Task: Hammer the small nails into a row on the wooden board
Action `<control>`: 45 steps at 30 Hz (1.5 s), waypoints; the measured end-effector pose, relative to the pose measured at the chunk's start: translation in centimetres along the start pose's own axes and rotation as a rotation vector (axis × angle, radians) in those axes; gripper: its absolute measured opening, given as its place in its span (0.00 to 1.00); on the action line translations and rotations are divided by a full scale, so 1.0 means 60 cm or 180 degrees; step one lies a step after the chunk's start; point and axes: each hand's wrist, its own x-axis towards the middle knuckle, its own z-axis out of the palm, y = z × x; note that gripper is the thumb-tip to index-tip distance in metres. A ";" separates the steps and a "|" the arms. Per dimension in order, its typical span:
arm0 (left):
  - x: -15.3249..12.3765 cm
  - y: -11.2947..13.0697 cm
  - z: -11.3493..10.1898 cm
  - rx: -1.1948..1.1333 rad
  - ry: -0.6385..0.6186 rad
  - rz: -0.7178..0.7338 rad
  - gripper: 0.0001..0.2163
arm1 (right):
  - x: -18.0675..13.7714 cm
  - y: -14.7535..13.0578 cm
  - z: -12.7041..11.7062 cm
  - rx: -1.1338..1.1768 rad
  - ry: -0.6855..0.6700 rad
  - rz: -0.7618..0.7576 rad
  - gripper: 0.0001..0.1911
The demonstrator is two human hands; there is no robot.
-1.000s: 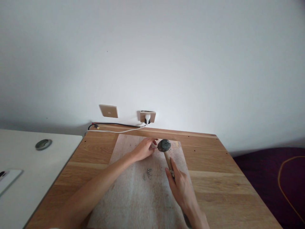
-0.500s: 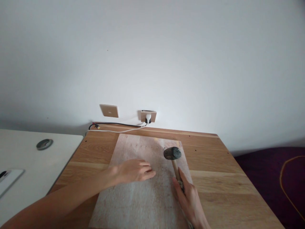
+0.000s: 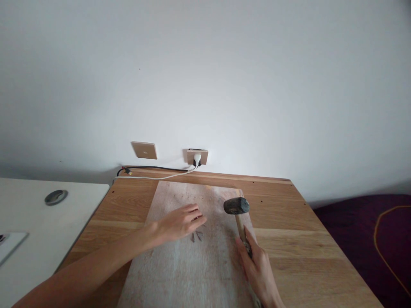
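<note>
My right hand point(image 3: 257, 265) grips a mallet point(image 3: 236, 206) by its wooden handle, the dark head raised over the right edge of a whitish board point(image 3: 160, 273). Above the middle of that board is my left hand point(image 3: 183, 221), its fingers curled and pinched. Whatever may be between those fingertips is too small to make out. Several small grey nails point(image 3: 197, 236) lie loose just below the left fingers. Toward the far edge, a row of small dots point(image 3: 195, 197), nail heads or holes, crosses the board.
The board lies on a wooden tabletop point(image 3: 289, 252). Cables point(image 3: 154, 168) run along its back edge to a plug point(image 3: 197, 159) in the wall socket. A white desk point(image 3: 64, 226) with a round grommet point(image 3: 56, 197) stands left; dark purple fabric point(image 3: 356, 226) is at right.
My left hand has risen slightly away from me and to the left, uncovering the loose nails. The mallet has shifted a little to the right. The camera view has moved slightly.
</note>
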 end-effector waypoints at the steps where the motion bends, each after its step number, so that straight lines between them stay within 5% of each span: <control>1: 0.003 -0.002 0.001 0.0006 -0.0042 -0.0080 0.04 | 0.000 -0.001 0.001 0.0010 0.0004 0.0001 0.44; 11: 0.014 -0.024 0.040 -0.0820 -0.0092 -0.1133 0.14 | -0.002 -0.029 -0.009 -0.0006 0.0106 -0.0120 0.41; 20: 0.021 -0.036 0.042 -0.1985 0.0524 -0.2038 0.06 | 0.001 -0.021 -0.007 -0.0011 0.0095 -0.0177 0.39; 28: 0.066 -0.072 0.061 -0.2230 0.0677 -0.2365 0.04 | 0.000 -0.022 -0.007 0.0074 0.0009 -0.0192 0.42; 45: 0.054 -0.073 0.077 -0.1763 0.0705 -0.2306 0.05 | 0.000 -0.020 -0.006 0.0081 -0.0075 -0.0178 0.39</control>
